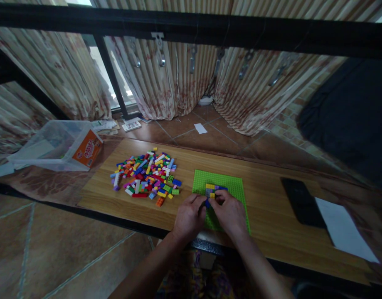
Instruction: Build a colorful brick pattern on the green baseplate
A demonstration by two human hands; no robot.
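Fingers of the left hand (190, 216) and right hand (230, 211) pinch a small blue plastic brick (207, 204) over the studded green plastic baseplate (236, 189); probably light and stiff, it suits gripping by its sides.

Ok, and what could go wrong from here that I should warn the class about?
The loose pile lies beside the left hand, so a sideways move might scatter it. The left and right hand partly cover the bricks on the green plate, so a crooked one could be missed. The plate lies near the table's front edge; a pull might shift it over.
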